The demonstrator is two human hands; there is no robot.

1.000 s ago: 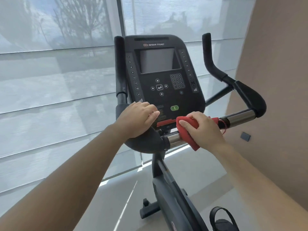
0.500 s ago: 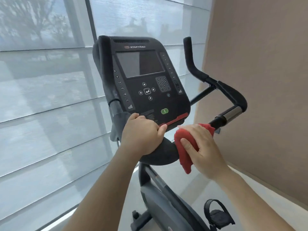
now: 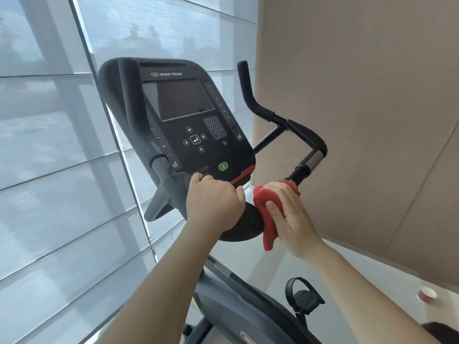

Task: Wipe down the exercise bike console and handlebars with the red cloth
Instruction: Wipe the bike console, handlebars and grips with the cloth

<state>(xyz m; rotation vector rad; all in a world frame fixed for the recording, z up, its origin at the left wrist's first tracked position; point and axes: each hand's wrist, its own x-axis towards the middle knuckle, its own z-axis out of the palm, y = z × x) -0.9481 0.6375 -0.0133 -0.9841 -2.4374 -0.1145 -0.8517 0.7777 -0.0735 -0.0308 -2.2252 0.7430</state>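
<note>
STAR TRAC printed on console (image 3: 188, 125). Just below it, left hand (image 3: 213, 204) grips handlebars (image 3: 246, 224). Right hand (image 3: 289, 214) clamps red cloth (image 3: 264, 219) round the bar, below-right of console. Lower down is the pedal (image 3: 303, 296), with the blinds (image 3: 49, 170) to the left.

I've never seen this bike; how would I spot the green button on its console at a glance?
Start at the black Star Trac console in front of the window blinds. Go below its dark screen and number keypad toward the lower right corner, just above the red strip. The green button sits there alone, the only brightly coloured key; every other key is dark.
</note>
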